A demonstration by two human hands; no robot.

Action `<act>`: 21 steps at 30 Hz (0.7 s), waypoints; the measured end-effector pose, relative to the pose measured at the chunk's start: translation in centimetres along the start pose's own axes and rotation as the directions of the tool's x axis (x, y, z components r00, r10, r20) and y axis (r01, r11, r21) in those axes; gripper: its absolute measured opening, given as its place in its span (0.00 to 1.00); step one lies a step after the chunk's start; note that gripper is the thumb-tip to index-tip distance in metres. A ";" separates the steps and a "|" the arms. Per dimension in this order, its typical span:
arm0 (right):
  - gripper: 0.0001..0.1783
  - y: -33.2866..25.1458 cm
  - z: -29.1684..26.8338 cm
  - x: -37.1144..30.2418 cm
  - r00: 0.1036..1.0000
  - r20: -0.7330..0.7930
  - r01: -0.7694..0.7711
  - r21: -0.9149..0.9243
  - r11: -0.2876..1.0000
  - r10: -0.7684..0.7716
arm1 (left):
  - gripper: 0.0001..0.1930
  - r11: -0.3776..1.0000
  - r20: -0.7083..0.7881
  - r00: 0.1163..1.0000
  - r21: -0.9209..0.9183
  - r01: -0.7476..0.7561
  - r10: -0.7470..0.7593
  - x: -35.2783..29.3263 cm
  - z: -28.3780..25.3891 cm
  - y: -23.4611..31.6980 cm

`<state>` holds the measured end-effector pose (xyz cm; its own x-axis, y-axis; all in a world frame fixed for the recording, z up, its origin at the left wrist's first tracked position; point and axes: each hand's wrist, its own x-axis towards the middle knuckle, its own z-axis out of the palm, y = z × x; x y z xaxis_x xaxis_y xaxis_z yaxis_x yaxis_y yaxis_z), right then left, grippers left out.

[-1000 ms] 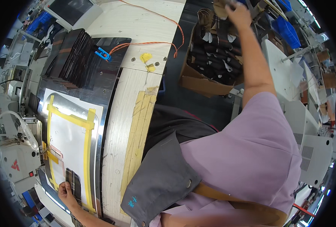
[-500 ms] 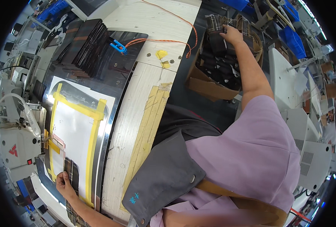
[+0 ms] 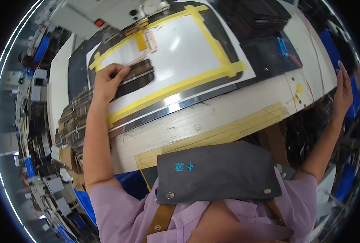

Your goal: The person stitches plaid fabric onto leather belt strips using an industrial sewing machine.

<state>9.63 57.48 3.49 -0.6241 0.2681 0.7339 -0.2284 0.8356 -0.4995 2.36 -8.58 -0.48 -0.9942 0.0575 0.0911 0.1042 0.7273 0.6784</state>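
My left hand (image 3: 109, 81) is closed in a pinch at the left end of a dark plaid fabric piece (image 3: 138, 77). The piece lies flat on a white sheet (image 3: 188, 48) framed with yellow tape. Out at the far right, my right hand (image 3: 343, 91) is held up with its fingers stretched out and nothing in them. A pile of plaid fabric pieces (image 3: 76, 117) hangs by my left forearm. Just beyond the fabric piece is the front of a white machine (image 3: 80, 14), with a pink-edged slot (image 3: 151, 40) marked on the sheet.
A stack of dark folded fabric pieces (image 3: 255, 18) stands at the back right. Blue thread snips (image 3: 283, 47) on an orange cord lie beside it. The pale table edge (image 3: 192, 127) carries yellow tape strips. A cardboard box (image 3: 276, 139) with dark fabric sits below the table at right.
The view has swung toward the machine. My right hand has come away from the fabric in the cardboard box, and is now empty. My left hand stays at the plaid fabric piece.
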 end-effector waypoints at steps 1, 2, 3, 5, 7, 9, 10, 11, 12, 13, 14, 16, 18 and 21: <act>0.15 -3.1 2.2 0.4 0.990 0.111 0.092 -0.011 0.996 -0.090 | 0.14 1.000 -0.008 1.000 -0.008 0.023 -0.023 0.0 0.4 0.7; 0.15 -6.4 4.3 0.6 0.961 0.212 0.187 -0.029 0.982 -0.177 | 0.13 0.999 -0.006 0.999 -0.025 0.033 -0.034 0.3 0.5 1.2; 0.14 -9.8 6.9 0.3 0.910 0.379 0.133 0.122 0.984 -0.170 | 0.13 0.998 -0.001 0.999 -0.043 0.044 -0.044 0.4 0.6 0.9; 0.14 -16.8 12.6 -0.9 0.707 0.556 0.188 0.449 0.874 -0.437 | 0.13 0.998 -0.030 0.997 0.002 0.068 -0.068 0.3 0.6 -0.3; 0.15 -19.8 17.2 -2.3 0.530 0.579 0.286 0.565 0.774 -0.619 | 0.13 0.995 -0.083 0.994 0.072 0.073 -0.067 1.4 1.1 -0.3; 0.17 -21.7 21.6 -3.2 0.378 0.554 0.435 0.600 0.671 -0.741 | 0.14 0.985 -0.130 0.990 0.150 0.082 -0.063 2.0 1.0 -0.3; 0.17 -22.5 23.6 -3.4 0.372 0.516 0.429 0.642 0.635 -0.772 | 0.14 0.983 -0.131 0.989 0.159 0.092 -0.071 2.4 0.9 -0.1; 0.18 -23.2 25.8 -3.6 0.366 0.474 0.421 0.683 0.597 -0.801 | 0.13 0.980 -0.132 0.988 0.170 0.104 -0.081 2.9 0.8 0.0; 0.18 -23.6 27.9 -3.6 0.366 0.473 0.423 0.682 0.597 -0.801 | 0.13 0.976 -0.136 0.986 0.181 0.119 -0.095 3.2 0.7 0.0; 0.18 -24.0 29.8 -3.5 0.360 0.444 0.481 0.665 0.571 -0.820 | 0.13 0.976 -0.138 0.986 0.181 0.119 -0.095 3.6 0.7 0.0; 0.18 -24.3 31.4 -3.3 0.350 0.417 0.536 0.645 0.545 -0.839 | 0.14 0.963 -0.149 0.986 0.250 0.103 -0.067 4.2 0.8 0.0; 0.18 -25.3 33.6 -2.7 0.323 0.445 0.533 0.644 0.549 -0.835 | 0.15 0.945 -0.160 0.986 0.316 0.086 -0.036 5.1 0.8 -0.1; 0.18 -25.7 34.7 -2.5 0.292 0.475 0.527 0.645 0.554 -0.830 | 0.15 0.926 -0.171 0.985 0.376 0.038 0.029 5.9 0.8 -0.3; 0.18 -25.9 35.3 -2.8 0.326 0.442 0.510 0.662 0.549 -0.836 | 0.15 0.922 -0.196 0.979 0.388 0.022 0.059 6.5 0.8 -0.9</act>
<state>-9.12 18.12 -1.84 -0.3424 -0.8231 0.4531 -0.9386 0.2779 -0.2045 -4.26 -8.33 -1.11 -0.9617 -0.0349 0.2719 0.0635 0.9366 0.3445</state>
